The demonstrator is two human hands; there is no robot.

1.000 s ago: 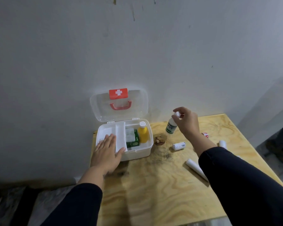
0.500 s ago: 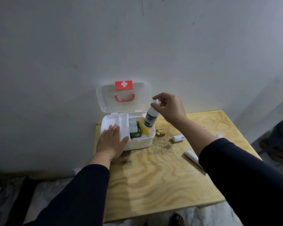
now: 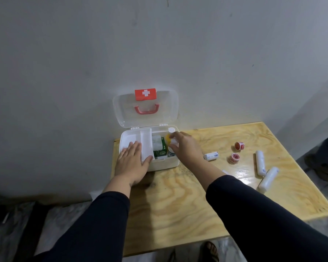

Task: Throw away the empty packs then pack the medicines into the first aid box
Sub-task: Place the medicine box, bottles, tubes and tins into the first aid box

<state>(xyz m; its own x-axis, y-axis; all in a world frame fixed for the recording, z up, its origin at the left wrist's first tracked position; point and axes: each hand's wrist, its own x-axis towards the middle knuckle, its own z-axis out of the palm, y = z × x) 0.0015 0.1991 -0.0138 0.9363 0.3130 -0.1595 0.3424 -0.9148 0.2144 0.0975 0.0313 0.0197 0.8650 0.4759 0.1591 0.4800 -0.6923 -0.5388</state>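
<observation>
The white first aid box (image 3: 166, 165) stands open at the table's back left, its clear lid (image 3: 125, 110) leaning on the wall. My left hand (image 3: 133, 163) lies flat over the box's left compartment and front rim. My right hand (image 3: 187, 149) reaches into the right compartment, its fingers closed on a white bottle (image 3: 171, 151) that stands low inside the box. Behind that bottle is a yellow bottle (image 3: 167, 137) with a white cap. A green pack (image 3: 160, 153) and a white pack (image 3: 156, 144) sit in the middle compartment.
On the wooden table (image 3: 178, 205), right of the box, lie a small white roll (image 3: 212, 156), two red tape rolls (image 3: 239, 145) (image 3: 234, 157) and two long white rolls (image 3: 260, 162) (image 3: 268, 177). The wall stands just behind the box. A sandalled foot (image 3: 210, 252) shows below the table's front edge.
My right hand has carried the white bottle left from above the table and lowered it into the box's right compartment. My left hand has stayed on the box.
</observation>
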